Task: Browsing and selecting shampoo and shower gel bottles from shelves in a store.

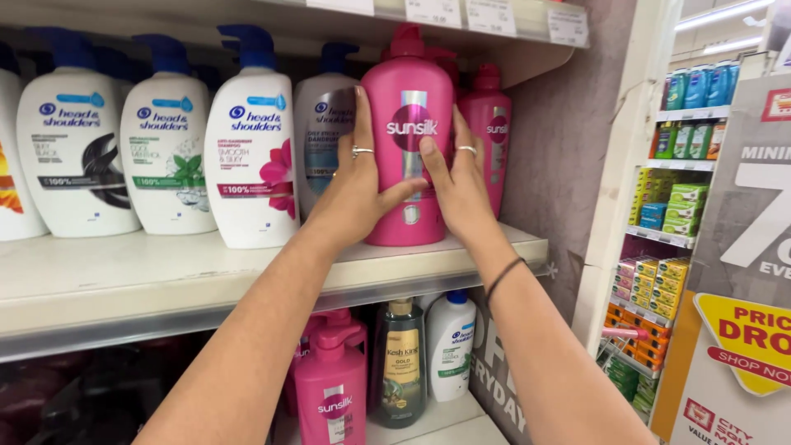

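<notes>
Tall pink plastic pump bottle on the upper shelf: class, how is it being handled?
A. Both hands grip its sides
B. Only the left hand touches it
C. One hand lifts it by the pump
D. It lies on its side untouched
A: the left hand and the right hand press against opposite sides of the tall pink plastic pump bottle, which stands upright on the white shelf.
</notes>
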